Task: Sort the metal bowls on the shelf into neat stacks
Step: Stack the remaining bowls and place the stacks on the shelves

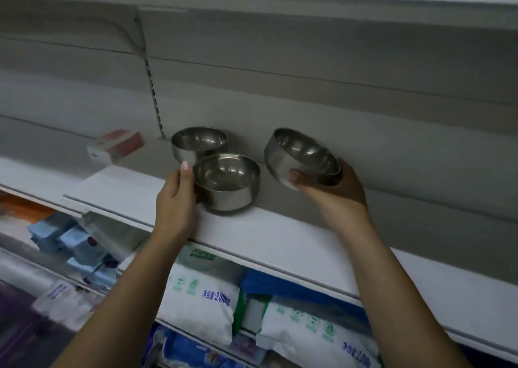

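Observation:
Three shiny metal bowls are on or over the white shelf [280, 244]. The back bowl [199, 142] stands against the rear panel. Just in front of it sits the front bowl [227, 183], and my left hand [177, 202] grips its left side, thumb at the rim. To the right, my right hand [333, 186] holds the third bowl [301, 156] from below, tilted toward me and lifted off the shelf. Whether a second bowl nests inside it I cannot tell.
A red and white box [116, 146] lies on the shelf to the left of the bowls. A slotted upright [152, 84] runs up the back panel. Below the shelf lie white bags [201, 303] and blue packs [70, 241]. Another shelf [280, 0] hangs overhead.

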